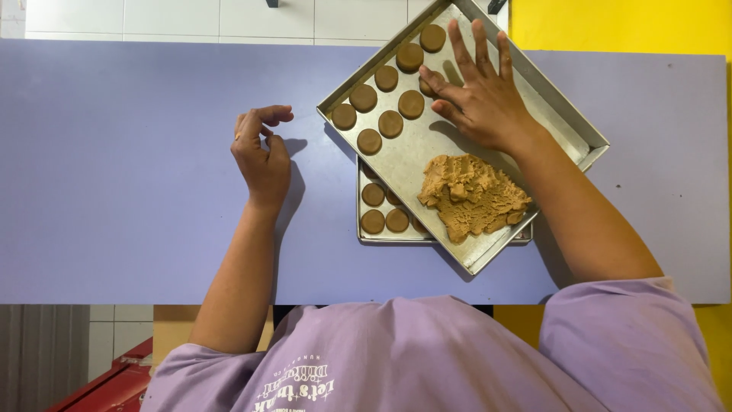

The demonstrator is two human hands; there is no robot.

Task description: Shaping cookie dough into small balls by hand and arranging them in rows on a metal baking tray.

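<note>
A metal baking tray (568, 122) lies tilted across a second tray (364, 235) on a lavender table. Several round brown dough discs (390, 123) sit in rows on the upper tray's far left part. A rough lump of tan dough (473, 194) rests on its near end. My right hand (480, 91) lies flat on the upper tray with fingers spread, its thumb touching a disc (428, 88). My left hand (263, 149) rests on the table to the left of the trays, fingers loosely curled, holding nothing. More discs (385, 217) show on the lower tray.
The lavender table (114, 175) stretches wide to the left. A yellow wall or surface (625, 27) is at the far right, white tiles (191, 17) beyond the table. A red object (114, 385) sits low at the near left.
</note>
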